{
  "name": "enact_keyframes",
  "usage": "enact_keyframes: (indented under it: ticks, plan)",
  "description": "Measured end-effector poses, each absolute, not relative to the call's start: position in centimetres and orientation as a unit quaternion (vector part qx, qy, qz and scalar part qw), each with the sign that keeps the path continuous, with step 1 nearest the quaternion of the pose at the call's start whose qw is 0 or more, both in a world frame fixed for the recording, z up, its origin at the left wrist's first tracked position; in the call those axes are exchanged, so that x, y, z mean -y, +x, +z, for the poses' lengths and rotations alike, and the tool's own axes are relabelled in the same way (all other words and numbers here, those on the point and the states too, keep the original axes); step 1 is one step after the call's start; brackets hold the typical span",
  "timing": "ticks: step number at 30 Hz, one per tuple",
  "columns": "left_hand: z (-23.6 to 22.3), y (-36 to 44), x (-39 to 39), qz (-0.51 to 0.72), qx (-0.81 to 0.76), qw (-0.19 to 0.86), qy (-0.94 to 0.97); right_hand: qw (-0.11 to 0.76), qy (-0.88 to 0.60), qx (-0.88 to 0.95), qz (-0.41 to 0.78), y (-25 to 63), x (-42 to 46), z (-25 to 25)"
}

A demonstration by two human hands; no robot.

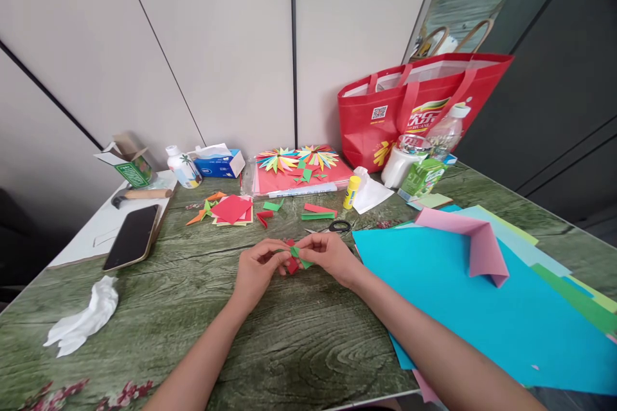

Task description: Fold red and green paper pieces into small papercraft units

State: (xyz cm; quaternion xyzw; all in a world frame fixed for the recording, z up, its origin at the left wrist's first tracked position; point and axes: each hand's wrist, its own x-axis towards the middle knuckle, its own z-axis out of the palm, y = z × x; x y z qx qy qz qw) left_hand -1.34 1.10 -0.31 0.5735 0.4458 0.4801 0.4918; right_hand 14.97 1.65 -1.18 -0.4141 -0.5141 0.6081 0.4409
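Between my two hands is a small red and green folded paper piece [294, 264], held just above the table. My left hand [260, 267] pinches its left side, thumb and forefinger together. On the other side my right hand [332, 258] grips the green part with closed fingertips. Black-handled scissors [339, 226] lie just beyond my right hand. Past them are folded green and red paper strips [319, 215], a small red folded piece [264, 218] and a green one [274, 205]. A stack of red and cream paper squares [232, 209] sits to the left.
Large blue paper sheets [434, 295] cover the right side, with a folded pink strip [482, 244] on top. A glue stick [351, 192], paper stars [278, 159] and a red bag [376, 115] stand behind. At left are a phone [132, 237], hammer [147, 194] and crumpled tissue [87, 318].
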Motion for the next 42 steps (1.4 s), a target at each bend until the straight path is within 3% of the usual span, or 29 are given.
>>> enact_keyframes:
  ticks: [21,42]
  plan:
    - [-0.2,-0.8,-0.8,0.495,-0.489,0.531,0.483,0.446,-0.362,0.490,0.656,14.3,-1.0,-1.3]
    - [0.1,-0.6,-0.5,0.507,-0.465,0.557,0.465,0.485,-0.386,0.496,0.609,13.7,-0.7,-1.4]
